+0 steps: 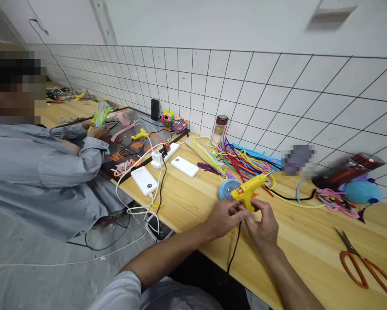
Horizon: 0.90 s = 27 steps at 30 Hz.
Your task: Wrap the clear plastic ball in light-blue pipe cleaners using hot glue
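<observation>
A yellow hot glue gun is held above the table, its nozzle pointing up to the right. My right hand has its fingers closed around the lower handle. My left hand is closed at the handle from the other side, and the fingertips of both hands meet there, partly hiding the grip. A black cord hangs down from between my hands over the table edge. Just behind the gun lies a round blue clear-topped container, partly covered by it.
Orange-handled scissors lie open at right. Colourful pipe cleaners are heaped behind. A blue fuzzy ball sits by a dark red flask. White power banks, a power strip and cables are at left, beside a co-worker holding pipe cleaners.
</observation>
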Motion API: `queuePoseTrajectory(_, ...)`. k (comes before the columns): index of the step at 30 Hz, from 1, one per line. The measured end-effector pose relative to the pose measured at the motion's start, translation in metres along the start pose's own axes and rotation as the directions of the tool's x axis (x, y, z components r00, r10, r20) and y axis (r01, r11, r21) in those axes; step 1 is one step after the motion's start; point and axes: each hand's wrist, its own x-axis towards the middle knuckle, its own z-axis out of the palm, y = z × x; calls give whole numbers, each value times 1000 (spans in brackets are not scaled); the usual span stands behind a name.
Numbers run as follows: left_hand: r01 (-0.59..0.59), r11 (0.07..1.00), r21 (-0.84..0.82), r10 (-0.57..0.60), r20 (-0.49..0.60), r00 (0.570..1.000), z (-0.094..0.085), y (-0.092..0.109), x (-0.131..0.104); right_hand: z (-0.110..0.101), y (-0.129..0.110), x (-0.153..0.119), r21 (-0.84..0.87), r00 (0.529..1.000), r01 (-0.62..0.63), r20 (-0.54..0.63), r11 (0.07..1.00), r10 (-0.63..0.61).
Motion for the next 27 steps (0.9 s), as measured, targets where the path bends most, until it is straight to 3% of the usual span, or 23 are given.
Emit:
queuePoseTrajectory(5,54,998,-19,-55,-15,998,0,-1,-4,-2,-4,-4,17,999,-7,34,1000,6)
queuePoseTrajectory(12,6,998,65,-2,-60,998,-4,3,-5,-3,-2,-11,17,994,-38,100,999,36)
queuePoseTrajectory(17,-66,994,92,70,-44,997,-5,-2,-4,1,-2,-10,-3,997,-6,78,1000,6)
queuePoseTrajectory(27,-60,992,110,68,-67,995,-4,-5,-3,3,-4,-5,-13,995,70,76,997,-69)
